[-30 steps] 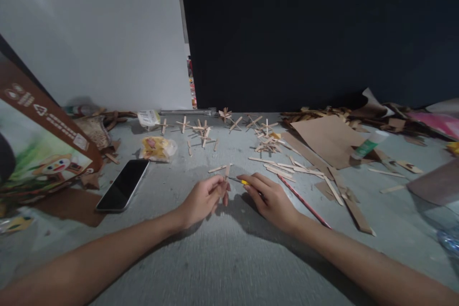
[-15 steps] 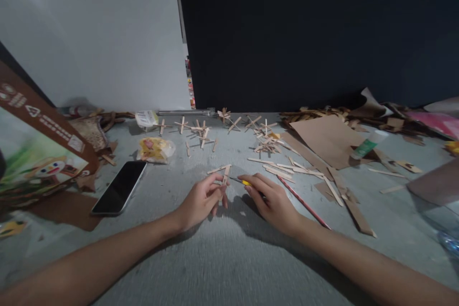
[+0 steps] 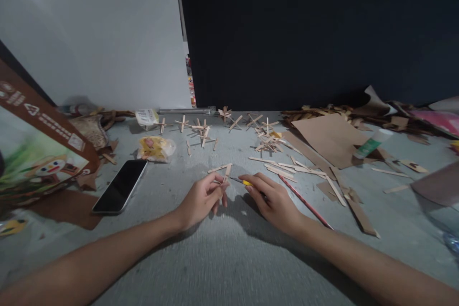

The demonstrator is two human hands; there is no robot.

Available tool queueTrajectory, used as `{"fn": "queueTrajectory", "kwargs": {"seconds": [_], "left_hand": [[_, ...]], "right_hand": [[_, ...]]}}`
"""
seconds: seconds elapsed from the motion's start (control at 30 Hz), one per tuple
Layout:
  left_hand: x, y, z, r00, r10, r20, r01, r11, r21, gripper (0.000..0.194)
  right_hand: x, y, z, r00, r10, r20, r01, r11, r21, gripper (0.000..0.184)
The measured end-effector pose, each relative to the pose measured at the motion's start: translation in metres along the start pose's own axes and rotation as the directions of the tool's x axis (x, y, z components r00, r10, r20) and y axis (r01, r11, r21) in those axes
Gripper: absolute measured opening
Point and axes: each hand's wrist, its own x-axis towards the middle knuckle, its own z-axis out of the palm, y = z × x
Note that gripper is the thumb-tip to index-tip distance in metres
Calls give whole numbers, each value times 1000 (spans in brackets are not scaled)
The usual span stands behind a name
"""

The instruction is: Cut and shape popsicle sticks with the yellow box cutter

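My left hand (image 3: 206,196) pinches a short wooden craft stick (image 3: 227,171) that points up and away between thumb and fingers. Just beyond these fingers a second craft stick (image 3: 217,169) slants to the left; whether the two are joined I cannot tell. In my right hand (image 3: 272,198) is a small yellow-handled craft knife (image 3: 246,182), most of its handle hidden by the fingers. Its thin dark blade points left and lies close to the held stick; whether it touches is too small to tell.
Crossed stick pieces (image 3: 204,134) stand at the back. Loose craft sticks (image 3: 287,167), a red pencil (image 3: 304,203), cardboard (image 3: 322,143) and a glue stick (image 3: 373,143) lie to the right. A phone (image 3: 121,186), a plastic packet (image 3: 156,148) and a printed box (image 3: 46,148) are on the left.
The view has shifted very slightly. Both hands keep the same grip and nearly the same place, with the blade still close to the stick.
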Motion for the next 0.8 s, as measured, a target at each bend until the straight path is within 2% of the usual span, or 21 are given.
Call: {"fn": "queueTrajectory", "kwargs": {"seconds": [0.33, 0.4, 0.47, 0.53, 0.6, 0.67, 0.8], "left_hand": [[0, 0, -1, 995, -9, -96, 7, 1000, -23, 51], [0, 0, -1, 995, -4, -102, 2, 1000, -23, 50], [0, -1, 0, 995, 6, -101, -7, 1000, -14, 49], [0, -2, 0, 995, 10, -97, -11, 1000, -11, 48], [-1, -3, 0, 996, 5, -91, -6, 1000, -12, 47], [-3, -4, 1, 996, 3, -89, -4, 1000, -10, 47], [-4, -3, 2, 997, 13, -70, -13, 1000, 0, 46]], "right_hand": [[-3, -2, -1, 998, -15, -62, 13, 999, -37, 28], [-4, -3, -1, 996, 10, -86, -10, 1000, -1, 28], [-5, -7, -1, 989, 107, -100, -95, 988, 118, 29], [-5, -13, 0, 958, 283, -46, -255, 914, 315, 34], [-4, -21, 0, 898, 429, 94, -420, 775, 472, 41], [-3, -29, 2, 850, 477, 224, -516, 670, 534, 46], [-4, -39, 4, 812, 470, 345, -582, 623, 522, 51]]}}
